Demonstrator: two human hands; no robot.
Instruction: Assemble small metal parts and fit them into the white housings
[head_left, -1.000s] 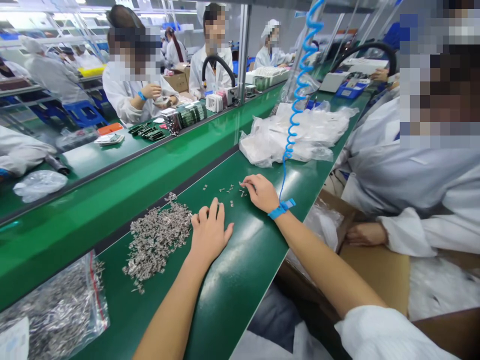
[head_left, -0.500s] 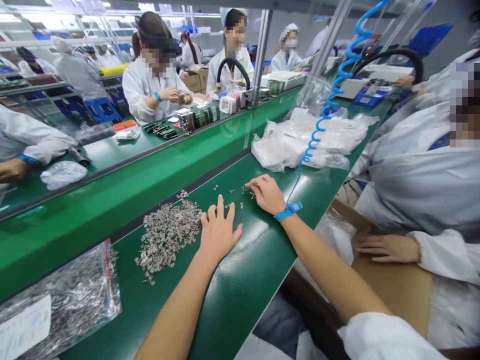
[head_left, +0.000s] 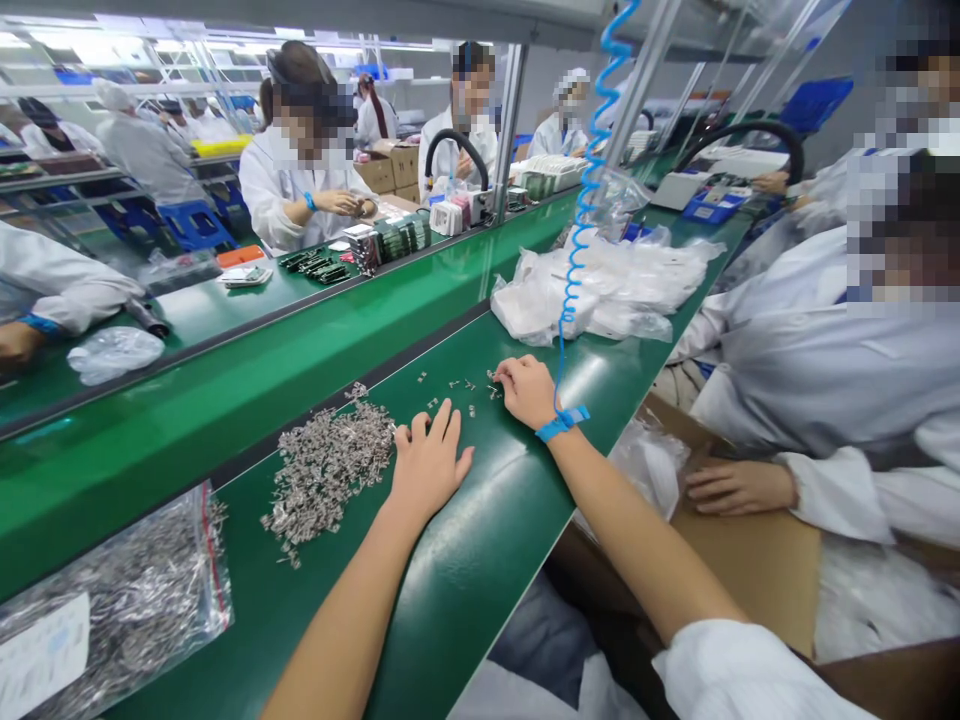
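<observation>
A heap of small silver metal parts (head_left: 326,465) lies on the green bench (head_left: 480,560) in front of me. My left hand (head_left: 427,465) rests flat on the bench with fingers spread, its fingertips at the heap's right edge. My right hand (head_left: 529,390) reaches further out, its fingers bent and touching a few loose metal parts (head_left: 461,388) set apart from the heap. A blue wrist strap (head_left: 561,422) circles my right wrist, and its blue coiled cord (head_left: 585,190) runs upward.
A zip bag of more metal parts (head_left: 112,610) lies at the near left. Clear plastic bags (head_left: 607,285) are piled beyond my right hand. A co-worker in white sits at my right, a hand (head_left: 739,487) on a cardboard box (head_left: 757,545). Other workers sit across the green conveyor (head_left: 225,400).
My right hand's fingers have curled onto the loose parts. My left hand has stayed at the heap's edge. The view has shifted slightly.
</observation>
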